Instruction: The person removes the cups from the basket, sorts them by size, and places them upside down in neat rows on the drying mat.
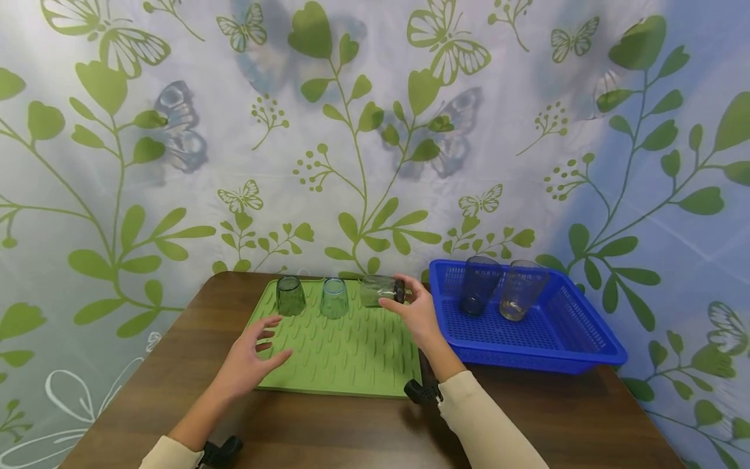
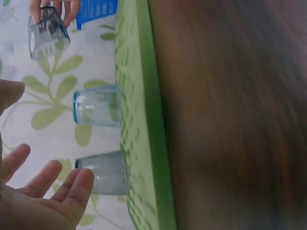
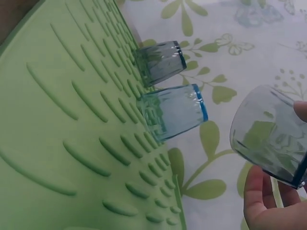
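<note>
My right hand [image 1: 418, 316] grips a smoky clear glass tumbler [image 1: 376, 292] by its dark, thick base end. The glass is tipped on its side, its mouth to the left, raised over the back right of a green ridged drying mat [image 1: 346, 358]. On the mat, a grey glass [image 1: 290, 296] and a light blue glass [image 1: 334, 299] stand with their narrower, dark-edged ends up. My left hand [image 1: 249, 358] hovers by the mat's left side, fingers spread and apart, holding nothing. In the left wrist view its fingertips [image 2: 85, 178] overlap the grey glass; contact cannot be told.
Right of the mat stands a blue perforated plastic basket [image 1: 527, 357]. Inside it lean a dark tall glass [image 1: 480, 286] and a clear amber-tinted one [image 1: 521, 291]. The brown wooden table [image 1: 328, 430] ends at a patterned cloth backdrop [image 1: 363, 130].
</note>
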The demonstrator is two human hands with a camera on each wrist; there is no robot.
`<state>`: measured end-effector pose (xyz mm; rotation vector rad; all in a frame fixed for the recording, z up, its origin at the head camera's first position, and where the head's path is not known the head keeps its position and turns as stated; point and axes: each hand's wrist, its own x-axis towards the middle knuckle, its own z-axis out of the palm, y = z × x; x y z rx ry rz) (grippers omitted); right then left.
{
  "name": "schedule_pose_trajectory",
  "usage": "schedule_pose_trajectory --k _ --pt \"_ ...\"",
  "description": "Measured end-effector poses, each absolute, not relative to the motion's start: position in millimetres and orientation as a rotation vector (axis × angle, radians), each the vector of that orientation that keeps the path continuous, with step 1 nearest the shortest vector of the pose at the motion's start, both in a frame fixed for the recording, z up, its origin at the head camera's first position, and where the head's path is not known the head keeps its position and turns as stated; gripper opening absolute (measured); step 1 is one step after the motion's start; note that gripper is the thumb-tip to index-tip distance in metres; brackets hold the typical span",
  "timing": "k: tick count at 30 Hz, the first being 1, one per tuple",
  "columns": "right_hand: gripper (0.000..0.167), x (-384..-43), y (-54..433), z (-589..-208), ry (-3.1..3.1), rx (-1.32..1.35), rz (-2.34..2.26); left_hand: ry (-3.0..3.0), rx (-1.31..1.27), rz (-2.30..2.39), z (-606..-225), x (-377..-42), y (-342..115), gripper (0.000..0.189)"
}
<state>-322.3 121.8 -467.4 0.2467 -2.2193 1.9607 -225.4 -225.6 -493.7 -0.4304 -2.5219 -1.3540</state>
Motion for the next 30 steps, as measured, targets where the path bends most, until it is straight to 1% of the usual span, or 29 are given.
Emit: schedule_pose_trajectory --k 4,9,13,20,25,30 --pt "0.070 -327 119 -469 -2.195 0.194 1.967 -2.586 -0.380 -1.242 -498 -224 -240 0.068" --pt "0.074 -332 115 -472 -2.169 0.139 1.960 -2.645 -0.324 -1.080 -500 -220 -257 0.065" --pt "0.073 -337 113 -477 -2.168 0.097 1.931 -2.710 -0.284 -0.960 -503 -216 -268 0.066" --pt "0.068 -342 109 -478 -2.176 0.059 1.900 -2.847 -0.273 -0.821 -509 -213 -284 0.075" --pt "0.065 -345 106 -478 -2.173 0.051 1.881 -2.961 -0.172 -0.716 -509 -213 -292 0.084" --pt "0.066 -347 105 -480 -2.170 0.044 1.887 -3.057 -0.102 -0.653 -508 -213 -295 0.091"
